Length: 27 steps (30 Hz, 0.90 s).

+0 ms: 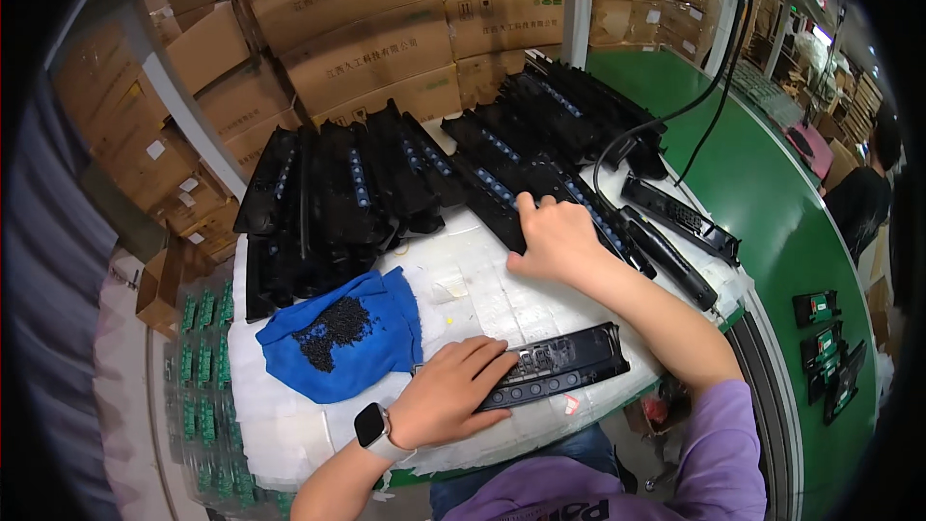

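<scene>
- The middle of the white table (280, 429) is the middle of the clock.
- The two hands are well apart.
- The left hand (451, 389) is at six o'clock, laid over one end of a long black case (564, 367). Its fingers are on top and its thumb is by the near edge. I can't tell if it squeezes.
- That case lies at five o'clock, with a row of round spots.
- The right hand (559, 239) is at two o'clock, fingers bent, on the pile of black cases (357, 183). I can't tell if it grips one.
- The pile goes from ten to two o'clock.
- A blue cloth (394, 314) lies at eight o'clock, with tiny black bits (333, 333) on it.
- Brown boxes (367, 58) stand at twelve o'clock.
</scene>
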{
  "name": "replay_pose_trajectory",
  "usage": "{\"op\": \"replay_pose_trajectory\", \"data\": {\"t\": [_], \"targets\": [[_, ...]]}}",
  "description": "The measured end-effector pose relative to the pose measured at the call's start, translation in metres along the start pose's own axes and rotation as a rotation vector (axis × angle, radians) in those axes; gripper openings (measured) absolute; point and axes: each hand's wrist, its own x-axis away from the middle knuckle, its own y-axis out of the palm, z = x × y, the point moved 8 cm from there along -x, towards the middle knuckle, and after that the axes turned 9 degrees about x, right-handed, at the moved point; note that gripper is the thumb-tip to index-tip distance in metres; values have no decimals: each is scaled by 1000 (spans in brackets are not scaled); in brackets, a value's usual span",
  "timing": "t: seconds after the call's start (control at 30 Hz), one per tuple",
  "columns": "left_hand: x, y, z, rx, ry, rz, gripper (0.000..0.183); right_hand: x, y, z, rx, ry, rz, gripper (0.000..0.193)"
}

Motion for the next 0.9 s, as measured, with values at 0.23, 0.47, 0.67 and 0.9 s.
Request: {"op": "replay_pose_trajectory", "data": {"t": [0.23, 0.47, 0.67, 0.9], "targets": [[6, 2, 7, 45, 33, -44, 59, 59, -30, 29, -48, 20, -150, 53], [0, 5, 13, 34, 45, -109, 56, 116, -44, 56, -285, -55, -174, 51], [-8, 9, 25, -57, 54, -131, 58, 125, -51, 41, -376, -327, -142, 50], [-9, -1, 15, -127, -106, -56, 77, 101, -31, 83, -633, -67, 18, 28]]}}
